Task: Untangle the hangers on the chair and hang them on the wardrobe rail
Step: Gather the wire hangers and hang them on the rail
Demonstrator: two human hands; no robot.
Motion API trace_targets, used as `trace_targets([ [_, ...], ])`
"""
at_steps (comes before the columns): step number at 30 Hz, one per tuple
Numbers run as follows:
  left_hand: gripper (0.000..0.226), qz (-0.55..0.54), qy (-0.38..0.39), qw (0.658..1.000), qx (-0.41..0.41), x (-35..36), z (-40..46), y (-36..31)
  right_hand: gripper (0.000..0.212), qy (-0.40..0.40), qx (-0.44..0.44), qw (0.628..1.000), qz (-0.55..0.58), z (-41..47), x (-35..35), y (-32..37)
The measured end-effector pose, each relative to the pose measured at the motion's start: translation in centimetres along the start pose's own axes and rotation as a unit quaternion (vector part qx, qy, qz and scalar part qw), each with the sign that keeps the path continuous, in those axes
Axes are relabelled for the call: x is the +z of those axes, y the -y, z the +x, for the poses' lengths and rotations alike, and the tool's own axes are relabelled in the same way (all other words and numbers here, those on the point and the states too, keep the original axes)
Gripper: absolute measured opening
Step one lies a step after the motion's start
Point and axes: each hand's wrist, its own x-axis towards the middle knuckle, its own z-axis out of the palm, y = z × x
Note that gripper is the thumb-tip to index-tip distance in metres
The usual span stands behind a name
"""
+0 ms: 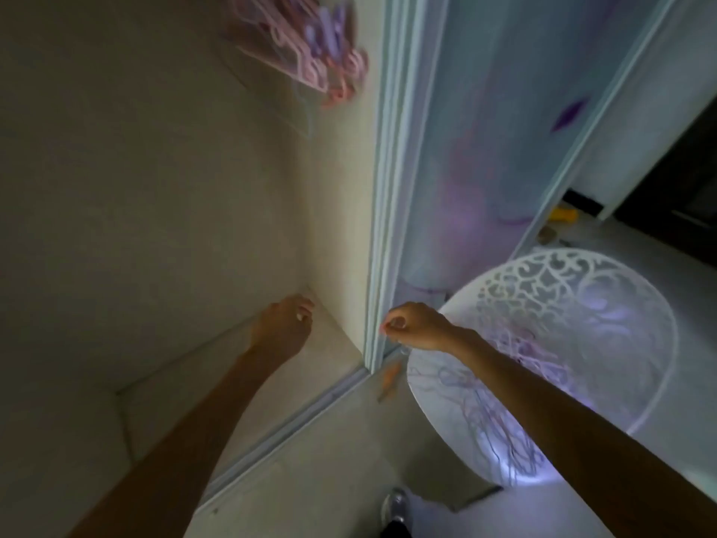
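Hangers (500, 405) on chair (620, 289), ungripped

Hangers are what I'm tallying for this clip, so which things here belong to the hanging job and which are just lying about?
Part of the job:
- hung hangers, pink and purple, blurred
- chair with tangled hangers on its seat
- left hand and right hand

Just lying about:
- orange object on the floor
- yellow object farther back

yellow object (564, 216) on floor, blurred | shoe (394, 505) at bottom edge
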Motion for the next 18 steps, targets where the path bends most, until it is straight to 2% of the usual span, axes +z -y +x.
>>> trace_targets([
  [1,0.023,0.003,0.045,0.999,0.02,3.9,-0.7,-1.5,0.014,0.003,0.044,0.999,0.024,-2.0,1.6,-3.9],
  [5,0.022,-0.023,0.093,0.995,0.023,8.8,-2.1,-2.7,0.022,0.012,0.102,0.992,0.075,-4.5,3.6,-9.3],
  [9,0.024,-0.035,0.185,0.98,0.062,17.0,-1.7,-6.6,0.022,-0.004,0.195,0.974,0.116,-7.1,6.3,-18.9],
  [15,0.029,0.017,0.21,0.976,0.057,27.9,-0.6,-9.8,0.021,-0.005,0.276,0.951,0.139,-7.8,9.9,-30.0],
  [18,0.045,-0.005,0.214,0.977,-0.01,32.6,0.4,-10.7,0.03,-0.057,0.267,0.96,0.07,-6.9,11.1,-34.2],
])
